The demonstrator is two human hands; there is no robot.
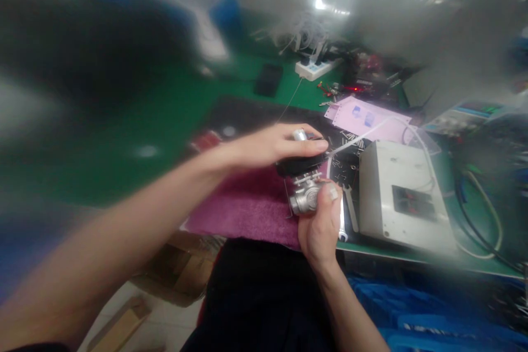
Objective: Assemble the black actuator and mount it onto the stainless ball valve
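A metal valve body (304,199) is in my right hand (320,225), whose fingers wrap round its right side with the thumb on top. Mounted above it on a bracket is a black actuator housing (299,165), partly covered by my left hand (289,143). My left fingers curl over the housing's far side, and a short silvery knob (299,135) shows between thumb and fingers. From the housing's right end a pale cable (358,137) arcs off to the right. Beneath the valve lies a purple cloth (239,209).
Right of my hands stand a light grey box (404,192) and two wrenches (350,209). Loose screws (350,138) lie on the black mat, near pink papers (367,118). Farther back is a white power strip (315,70). Below the bench are blue crates (412,308) and a cardboard box (181,269).
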